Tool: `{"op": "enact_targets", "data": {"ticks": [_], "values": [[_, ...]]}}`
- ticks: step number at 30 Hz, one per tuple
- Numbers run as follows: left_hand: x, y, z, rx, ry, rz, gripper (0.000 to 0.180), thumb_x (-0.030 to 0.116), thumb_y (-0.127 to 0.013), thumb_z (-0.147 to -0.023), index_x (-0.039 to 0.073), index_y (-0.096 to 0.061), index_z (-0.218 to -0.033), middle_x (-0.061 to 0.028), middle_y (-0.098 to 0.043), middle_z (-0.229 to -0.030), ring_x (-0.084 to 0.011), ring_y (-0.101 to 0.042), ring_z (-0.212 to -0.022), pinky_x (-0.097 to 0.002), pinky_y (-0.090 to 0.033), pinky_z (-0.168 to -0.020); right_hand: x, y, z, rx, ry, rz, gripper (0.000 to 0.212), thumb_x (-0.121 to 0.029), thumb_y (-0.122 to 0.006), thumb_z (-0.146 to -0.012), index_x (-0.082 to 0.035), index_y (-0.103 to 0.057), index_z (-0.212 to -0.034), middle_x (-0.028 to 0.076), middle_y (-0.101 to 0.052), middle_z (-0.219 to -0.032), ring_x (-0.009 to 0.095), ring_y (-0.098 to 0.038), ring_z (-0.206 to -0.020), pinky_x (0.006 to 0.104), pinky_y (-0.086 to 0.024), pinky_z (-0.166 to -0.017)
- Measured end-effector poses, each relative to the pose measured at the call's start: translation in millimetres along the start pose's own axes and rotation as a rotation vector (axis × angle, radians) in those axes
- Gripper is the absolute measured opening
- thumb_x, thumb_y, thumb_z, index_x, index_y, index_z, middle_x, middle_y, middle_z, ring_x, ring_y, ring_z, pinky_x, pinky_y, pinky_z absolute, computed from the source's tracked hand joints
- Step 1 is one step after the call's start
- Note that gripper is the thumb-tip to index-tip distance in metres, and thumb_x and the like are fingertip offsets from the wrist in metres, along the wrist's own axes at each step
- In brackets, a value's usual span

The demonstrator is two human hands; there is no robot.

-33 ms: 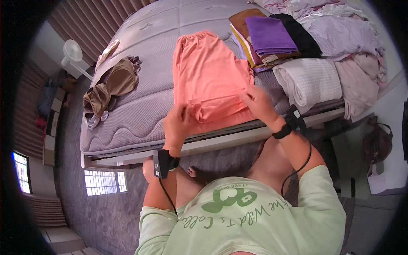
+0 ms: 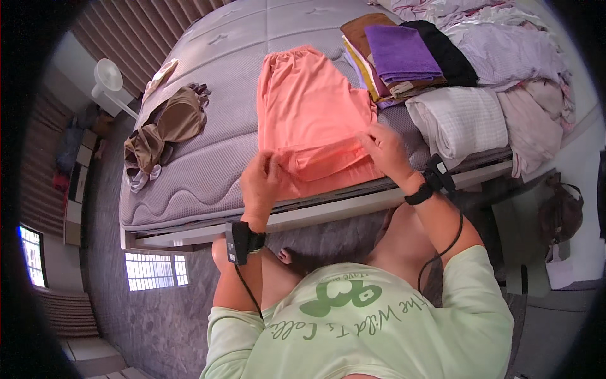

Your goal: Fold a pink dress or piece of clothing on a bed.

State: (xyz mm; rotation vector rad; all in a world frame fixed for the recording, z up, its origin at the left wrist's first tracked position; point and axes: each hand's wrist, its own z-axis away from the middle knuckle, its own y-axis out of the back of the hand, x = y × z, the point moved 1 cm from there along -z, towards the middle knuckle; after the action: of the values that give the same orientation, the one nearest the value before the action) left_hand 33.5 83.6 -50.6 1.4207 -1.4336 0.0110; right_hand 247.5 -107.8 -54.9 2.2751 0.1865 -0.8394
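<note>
Coral-pink pants (image 2: 309,95) lie flat on the mattress near its front edge, with the gathered waistband at the far end. At the near end, a layer of the hem is raised and turned back in a loose fold. My left hand (image 2: 259,180) is closed, thumb and fingers pinching the left end of that fold. On the right end, my right hand (image 2: 385,150) pinches the same fold beside the pants' right edge. Both wrists wear black straps with small devices and cables.
A stack of folded cloths topped by a purple one (image 2: 404,54) lies to the right, near a folded white blanket (image 2: 457,123). Rumpled bedding (image 2: 511,54) fills the far right. Brown bras (image 2: 180,117) lie on the left of the grey mattress (image 2: 221,82). A white fan (image 2: 108,76) stands beyond.
My left hand has shifted slightly left and its fingers have drawn together on the fold. The raised layer between my hands has moved slightly.
</note>
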Motion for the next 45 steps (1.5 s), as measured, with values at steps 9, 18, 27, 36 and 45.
{"op": "enact_targets", "data": {"ticks": [9,18,27,36,45], "values": [[-12.5,-5.6,-3.4,0.12,-0.152,-0.183,0.031,0.014,-0.06,-0.086,0.0,-0.055,-0.113,-0.0227,-0.055,-0.118,-0.0372,-0.054,-0.109,-0.0425,-0.043,-0.091,19.0,-8.8,-26.7,0.205,0.038,0.152,0.017,-0.016,-0.062,-0.085,-0.002,-0.057,-0.092,0.016,-0.061,-0.092,0.037,-0.058,-0.088,0.0451,-0.046,-0.078],[33.4,-38.6,25.7,-0.33,-0.443,-0.067,0.031,0.006,-0.063,-0.078,0.002,-0.055,-0.108,-0.015,-0.056,-0.12,-0.0349,-0.051,-0.113,-0.0416,-0.043,-0.095,-64.1,-29.7,24.0,-0.124,0.373,-0.044,0.023,-0.01,-0.058,-0.085,-0.001,-0.056,-0.106,0.017,-0.059,-0.102,0.035,-0.058,-0.097,0.0422,-0.047,-0.086],[20.1,-38.0,0.7,-0.201,-0.469,-0.238,0.048,0.021,-0.06,-0.085,0.004,-0.05,-0.128,-0.0196,-0.046,-0.136,-0.0361,-0.038,-0.13,-0.046,-0.029,-0.109,-44.1,-48.5,12.5,-0.213,0.344,0.128,0.04,-0.016,-0.063,-0.085,-0.001,-0.055,-0.121,0.018,-0.053,-0.124,0.034,-0.049,-0.118,0.0439,-0.037,-0.102],[-20.6,-30.7,5.3,-0.217,-0.245,-0.396,0.063,0.044,-0.052,-0.091,0.004,-0.042,-0.14,-0.017,-0.033,-0.15,-0.0319,-0.024,-0.141,-0.0442,-0.016,-0.115,16.1,-40.8,-5.1,-0.142,0.281,0.424,0.062,-0.037,-0.064,-0.084,0.006,-0.048,-0.126,0.023,-0.049,-0.132,0.037,-0.04,-0.129,0.0473,-0.028,-0.11],[-24.9,1.1,28.5,-0.251,-0.241,-0.333,0.075,0.041,-0.064,-0.083,0.004,-0.037,-0.143,-0.0185,-0.03,-0.151,-0.0354,-0.022,-0.142,-0.0483,-0.016,-0.114,29.7,-2.1,8.2,-0.157,0.218,0.348,0.051,-0.02,-0.06,-0.085,0.002,-0.047,-0.129,0.02,-0.046,-0.136,0.035,-0.04,-0.131,0.0449,-0.03,-0.109]]}}
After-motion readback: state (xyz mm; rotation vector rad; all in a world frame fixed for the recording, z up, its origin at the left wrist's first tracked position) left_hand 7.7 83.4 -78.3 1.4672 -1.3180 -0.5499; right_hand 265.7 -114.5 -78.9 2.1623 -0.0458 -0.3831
